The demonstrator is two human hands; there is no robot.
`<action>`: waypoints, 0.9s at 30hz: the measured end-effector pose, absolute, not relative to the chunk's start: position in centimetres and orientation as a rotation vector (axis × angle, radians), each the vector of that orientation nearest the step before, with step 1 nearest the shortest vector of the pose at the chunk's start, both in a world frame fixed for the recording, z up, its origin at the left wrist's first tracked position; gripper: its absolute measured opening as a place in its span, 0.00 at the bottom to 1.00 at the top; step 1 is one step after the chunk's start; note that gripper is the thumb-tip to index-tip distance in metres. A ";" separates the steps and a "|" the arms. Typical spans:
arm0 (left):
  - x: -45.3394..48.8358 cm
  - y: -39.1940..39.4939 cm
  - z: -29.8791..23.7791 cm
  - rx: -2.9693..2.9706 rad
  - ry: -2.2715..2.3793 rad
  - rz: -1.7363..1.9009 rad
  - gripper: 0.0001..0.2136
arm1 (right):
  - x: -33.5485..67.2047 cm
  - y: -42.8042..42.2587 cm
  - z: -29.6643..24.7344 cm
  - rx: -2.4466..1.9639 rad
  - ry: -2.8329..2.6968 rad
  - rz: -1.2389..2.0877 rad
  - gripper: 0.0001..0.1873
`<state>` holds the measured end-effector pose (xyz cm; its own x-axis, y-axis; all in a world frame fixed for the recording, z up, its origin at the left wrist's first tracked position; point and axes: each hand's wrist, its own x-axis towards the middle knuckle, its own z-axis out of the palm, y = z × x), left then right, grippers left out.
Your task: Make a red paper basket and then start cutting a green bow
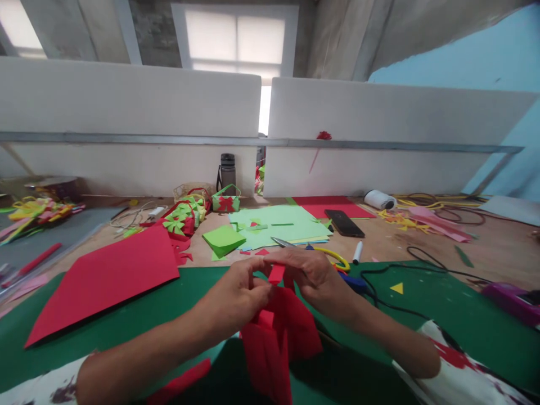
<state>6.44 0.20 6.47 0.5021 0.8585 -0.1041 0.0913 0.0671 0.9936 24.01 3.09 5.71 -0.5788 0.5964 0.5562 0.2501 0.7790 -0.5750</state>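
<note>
A small red paper bag point(301, 329) with folded sides stands in front of me over the green mat. A narrow red strip point(277, 274) arches over its top like a handle. My left hand point(247, 289) pinches this strip on its left side, fingers closed. My right hand point(314, 278) bends over the strip from the right, its fingertips meeting the left hand's at the top. Part of the bag's rim is hidden behind the fingers. Another red strip point(179, 385) lies on the mat below my left forearm.
Scissors point(337, 259) with yellow and blue handles lie just beyond my right hand. Left is a large red sheet point(113, 281). Farther back are light green sheets point(280, 219), a phone point(343, 223), a small green basket point(226, 201) and a bottle point(228, 169). A black cable point(392, 273) crosses the right.
</note>
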 end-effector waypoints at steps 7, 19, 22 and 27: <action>6.8 0.0 6.0 1.264 0.848 0.720 0.09 | 24.8 3.4 4.8 -0.619 -2.198 0.396 0.13; 7.3 -0.1 5.8 1.217 0.821 0.819 0.13 | 24.4 3.3 4.6 -0.586 -2.243 -0.101 0.12; 7.5 -0.2 6.0 1.151 0.851 0.823 0.13 | 24.2 3.0 4.7 -0.635 -2.269 -0.085 0.13; 7.4 -0.2 5.9 1.062 0.875 0.846 0.12 | 24.8 1.3 6.1 -0.955 -2.063 0.140 0.18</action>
<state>7.44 -0.24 5.93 0.4073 0.8951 -0.1817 -0.1514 0.2623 0.9530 24.82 1.27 6.10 -0.3597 0.6732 0.6461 0.5799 0.7038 -0.4104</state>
